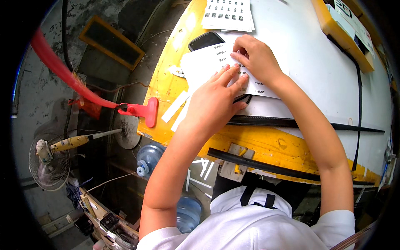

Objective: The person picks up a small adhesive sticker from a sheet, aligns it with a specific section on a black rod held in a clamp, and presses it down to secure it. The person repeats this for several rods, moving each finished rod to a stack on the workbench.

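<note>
A white sheet (199, 66) with rows of small black printed marks, like a sticker sheet, lies on the table under both hands. My left hand (216, 96) rests on it, fingers stretched out over its lower middle. Just beyond those fingertips, my right hand (257, 58) has its thumb and fingertips drawn together at the sheet's surface. Whatever they pinch, if anything, is too small to make out. A long, tapered black strip (271, 121) runs crosswise on the near side of the sheet, partly covered by my right forearm. At the sheet's far left edge sits a dark phone (206, 40).
More printed sheets (228, 16) lie at the far side. A yellow-edged box (348, 35) stands far right. A second black strip (266, 166) follows the near table edge. Left are a red pipe with a flat nozzle (151, 112), a fan (49, 162) and a water bottle (151, 158).
</note>
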